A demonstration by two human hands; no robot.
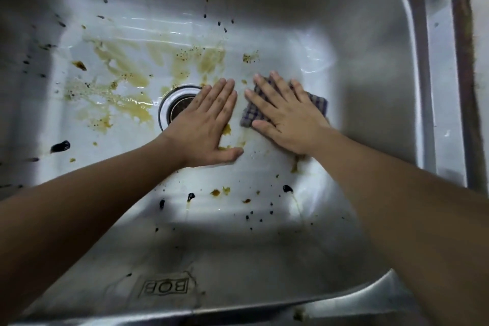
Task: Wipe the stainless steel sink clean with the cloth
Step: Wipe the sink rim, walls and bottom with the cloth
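The stainless steel sink (370,66) fills the view, its floor smeared with yellow-brown stains (124,69) and dotted with dark blobs (60,146). A dark checked cloth (318,103) lies on the sink floor right of the drain (177,103). My right hand (284,116) lies flat on the cloth, fingers spread, pressing it down. My left hand (209,124) rests flat on the sink floor beside it, fingers together, holding nothing and partly covering the drain's right edge.
The sink's raised rim (428,87) runs down the right side, with a strip of counter beyond it. The near wall bears a stamped label (165,286). More dark spots and brown drips (219,192) sit on the near floor and the left wall.
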